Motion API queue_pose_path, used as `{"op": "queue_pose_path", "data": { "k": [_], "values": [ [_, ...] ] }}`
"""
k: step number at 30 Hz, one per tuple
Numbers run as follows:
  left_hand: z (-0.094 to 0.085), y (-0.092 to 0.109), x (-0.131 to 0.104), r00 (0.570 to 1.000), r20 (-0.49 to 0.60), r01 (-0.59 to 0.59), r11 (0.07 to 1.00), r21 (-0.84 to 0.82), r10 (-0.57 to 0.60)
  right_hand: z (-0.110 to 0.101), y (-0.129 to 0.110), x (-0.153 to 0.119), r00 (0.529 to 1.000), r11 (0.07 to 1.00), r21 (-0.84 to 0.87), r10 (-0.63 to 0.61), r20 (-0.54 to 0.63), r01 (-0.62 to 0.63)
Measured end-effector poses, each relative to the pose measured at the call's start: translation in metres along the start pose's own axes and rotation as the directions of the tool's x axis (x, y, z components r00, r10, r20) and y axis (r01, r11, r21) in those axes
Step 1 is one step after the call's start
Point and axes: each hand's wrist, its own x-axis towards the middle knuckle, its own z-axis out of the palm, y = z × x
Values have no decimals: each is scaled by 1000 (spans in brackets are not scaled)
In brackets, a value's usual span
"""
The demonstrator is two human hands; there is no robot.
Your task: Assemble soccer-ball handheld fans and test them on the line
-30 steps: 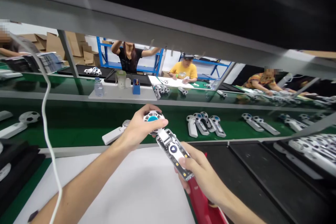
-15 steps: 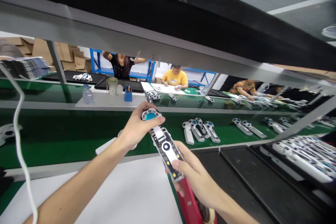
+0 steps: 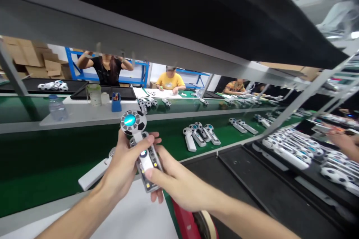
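A handheld fan is held up in front of me, its round head patterned like a football with a glowing blue-green centre. Its clear-sided handle shows circuitry, yellow squares and a round dark button. My left hand grips the upper handle below the head, the thumb lying across it near the button. Lower down, my right hand holds the handle with its thumb on the front and fingers behind. Behind my left forearm, another white fan lies on the green belt, partly hidden.
Several fans lie on the green belt. White paper covers the near surface; a red tape dispenser stands beside it. Black trays and a loaded tray are at right. A dark shelf hangs overhead. Co-workers sit across.
My left hand has moved from the fan's head down onto its handle. The fan now stands more upright and its centre glows brighter. My view has swung right.
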Motion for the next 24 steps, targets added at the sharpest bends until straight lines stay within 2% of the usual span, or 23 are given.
{"op": "queue_pose_path", "data": {
  "k": [2,4,6,10,14,18,21,24],
  "values": [
    [1,-6,-3,999,-42,22,999,39,-20,-3,1,7,997,1000,30,-4,71,2],
    [3,-9,-4,995,-90,-35,997,66,41,-6,6,11,994,997,60,-46,98,41],
    [6,-9,-2,989,-91,-108,991,84,116,-9,11,14,990,993,58,-110,91,105],
    [9,-10,2,973,-34,-217,960,177,226,-13,16,13,973,973,-17,-228,29,229],
    [13,-10,2,967,0,-247,936,252,256,-9,15,11,967,961,-132,-250,-44,242],
    [19,-7,-2,959,-11,-270,924,269,284,0,16,9,941,942,-200,-301,-156,268],
    [23,-4,-3,958,3,-277,918,282,288,0,17,8,933,940,-168,-323,-159,297],
    [24,-5,-1,959,24,-278,928,246,281,-6,18,7,945,949,-37,-314,-90,312]
  ]
}}
